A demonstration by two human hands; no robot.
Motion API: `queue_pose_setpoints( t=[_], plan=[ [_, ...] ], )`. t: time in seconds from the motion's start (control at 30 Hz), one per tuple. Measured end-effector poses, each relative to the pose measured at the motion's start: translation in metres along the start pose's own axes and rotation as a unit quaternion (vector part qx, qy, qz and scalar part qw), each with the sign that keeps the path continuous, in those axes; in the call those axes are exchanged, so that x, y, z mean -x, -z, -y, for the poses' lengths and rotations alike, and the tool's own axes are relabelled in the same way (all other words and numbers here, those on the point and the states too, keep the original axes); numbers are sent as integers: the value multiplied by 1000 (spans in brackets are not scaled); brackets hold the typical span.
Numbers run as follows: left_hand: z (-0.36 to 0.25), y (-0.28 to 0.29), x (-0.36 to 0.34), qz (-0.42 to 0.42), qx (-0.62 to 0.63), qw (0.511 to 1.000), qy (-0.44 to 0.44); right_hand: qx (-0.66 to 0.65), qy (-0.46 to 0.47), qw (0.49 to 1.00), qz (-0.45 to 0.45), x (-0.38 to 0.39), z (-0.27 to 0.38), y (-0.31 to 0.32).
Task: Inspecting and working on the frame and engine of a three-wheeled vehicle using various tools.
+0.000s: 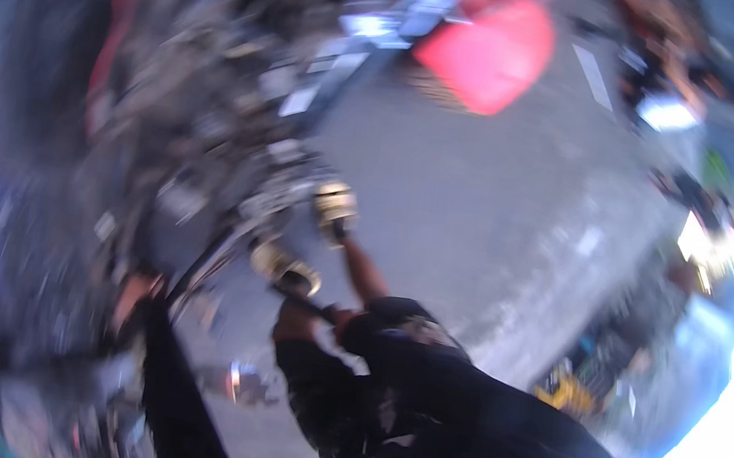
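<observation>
Motion smears the whole view. My left arm, in a black sleeve, reaches up from the lower edge, and my left hand (137, 297) shows as a blurred patch at the left. Its fingers cannot be made out, nor whether they hold anything. Close beside that hand runs a dark curved strip (207, 265), perhaps a hose or cable. I cannot make out my right hand. My legs in black shorts (471, 421) fill the lower middle, and my feet wear pale yellowish shoes (332, 204) on the grey floor (496, 212).
Blurred dark clutter (221, 59) covers the left side. Ahead stands a bright red rounded object (493, 56). Another person (669, 47) appears at the upper right. A yellow item (568, 391) lies among things at the right, near strong glare.
</observation>
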State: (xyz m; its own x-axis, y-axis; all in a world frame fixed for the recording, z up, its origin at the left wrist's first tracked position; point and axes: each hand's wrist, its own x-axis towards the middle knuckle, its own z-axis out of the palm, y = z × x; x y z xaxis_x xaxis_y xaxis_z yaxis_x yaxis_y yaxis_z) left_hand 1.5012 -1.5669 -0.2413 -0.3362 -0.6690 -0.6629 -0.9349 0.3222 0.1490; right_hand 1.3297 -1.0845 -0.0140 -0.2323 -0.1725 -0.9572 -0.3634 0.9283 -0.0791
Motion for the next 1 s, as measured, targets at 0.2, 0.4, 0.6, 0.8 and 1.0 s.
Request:
queue_pose_setpoints(
  t=[0.2,0.4,0.6,0.8,1.0],
  plan=[
    [-24,14,24,-245,497,746,370,70,69,994,42,-87,84,73],
    [-35,97,58,-276,553,697,364,275,193,941,35,-73,246,166],
    [-28,62,54,-294,421,764,391,582,311,752,1,-76,416,242],
    [-59,114,63,-290,426,774,368,745,353,564,36,-147,525,240],
    [-36,103,73,-284,430,774,367,765,395,504,65,-221,577,163]
  ],
)
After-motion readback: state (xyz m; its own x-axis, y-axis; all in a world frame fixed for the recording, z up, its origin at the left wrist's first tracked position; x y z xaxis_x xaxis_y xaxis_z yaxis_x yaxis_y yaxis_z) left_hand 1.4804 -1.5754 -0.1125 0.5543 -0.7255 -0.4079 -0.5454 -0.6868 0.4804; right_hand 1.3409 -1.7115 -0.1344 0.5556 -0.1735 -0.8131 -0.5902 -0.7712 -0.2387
